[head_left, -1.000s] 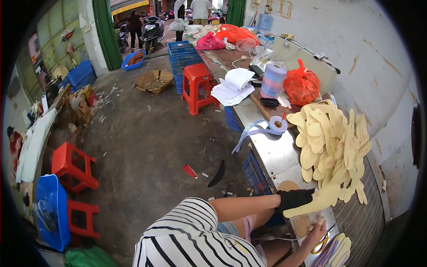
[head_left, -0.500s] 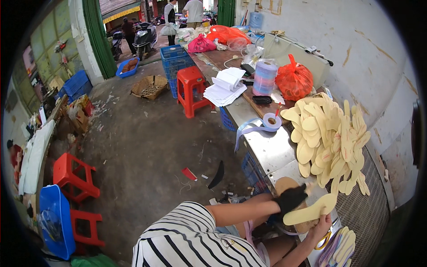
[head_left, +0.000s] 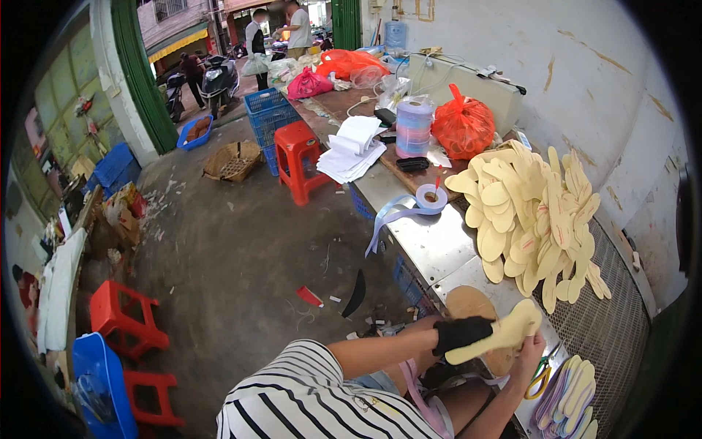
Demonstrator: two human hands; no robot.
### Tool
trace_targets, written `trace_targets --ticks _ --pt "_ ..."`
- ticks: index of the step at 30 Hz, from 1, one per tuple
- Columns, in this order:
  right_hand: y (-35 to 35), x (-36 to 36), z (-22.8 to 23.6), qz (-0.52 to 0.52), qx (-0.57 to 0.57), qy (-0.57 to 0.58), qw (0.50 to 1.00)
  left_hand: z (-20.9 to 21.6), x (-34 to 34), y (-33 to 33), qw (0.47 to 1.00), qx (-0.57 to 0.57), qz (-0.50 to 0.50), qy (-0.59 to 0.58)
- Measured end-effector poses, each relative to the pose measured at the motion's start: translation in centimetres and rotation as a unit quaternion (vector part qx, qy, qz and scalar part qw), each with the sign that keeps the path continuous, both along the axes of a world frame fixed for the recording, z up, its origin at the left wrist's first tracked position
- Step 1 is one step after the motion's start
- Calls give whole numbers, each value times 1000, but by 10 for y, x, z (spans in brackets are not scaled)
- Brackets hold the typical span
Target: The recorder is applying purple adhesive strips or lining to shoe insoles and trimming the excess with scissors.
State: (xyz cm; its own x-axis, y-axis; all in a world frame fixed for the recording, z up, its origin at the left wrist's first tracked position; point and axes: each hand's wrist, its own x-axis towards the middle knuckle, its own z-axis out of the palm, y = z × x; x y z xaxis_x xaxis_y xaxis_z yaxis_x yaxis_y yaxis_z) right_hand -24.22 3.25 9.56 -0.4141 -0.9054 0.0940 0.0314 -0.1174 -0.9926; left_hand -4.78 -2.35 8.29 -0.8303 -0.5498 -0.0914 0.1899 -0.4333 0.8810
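A pale yellow shoe insole (head_left: 504, 335) is held up over the near end of the bench. My right hand (head_left: 531, 347) grips its right edge, thumb and fingers closed on it. My left hand (head_left: 462, 334), in a black glove, lies against the insole's upper left side; its fingertips are hidden, so their grip cannot be made out. Under the hands a round brown board (head_left: 468, 301) shows in part. Beside my right wrist lie yellow-handled scissors (head_left: 540, 382) and a stack of insoles edged in lavender (head_left: 567, 402). Lavender ribbon (head_left: 418, 388) hangs over my lap.
A large heap of yellow insoles (head_left: 530, 212) covers the bench's right side. Farther along are a ribbon roll (head_left: 431, 197), a wrapped ribbon stack (head_left: 414, 128), papers (head_left: 352, 148) and a red bag (head_left: 464, 128). Red stools (head_left: 300, 161) stand on the floor. People are outside the doorway.
My left hand has moved down and left, from beyond the insole to against it. The insole has tilted slightly and shifted left in my right hand. The whole view has turned a little.
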Motion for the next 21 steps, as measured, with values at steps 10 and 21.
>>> trace_targets --ticks 10,21 --pt "23 20 40 -22 -70 7 997 52 -12 -4 900 -395 130 -135" --pt "36 18 46 -51 -88 68 993 65 -7 -3 949 -274 145 -51"
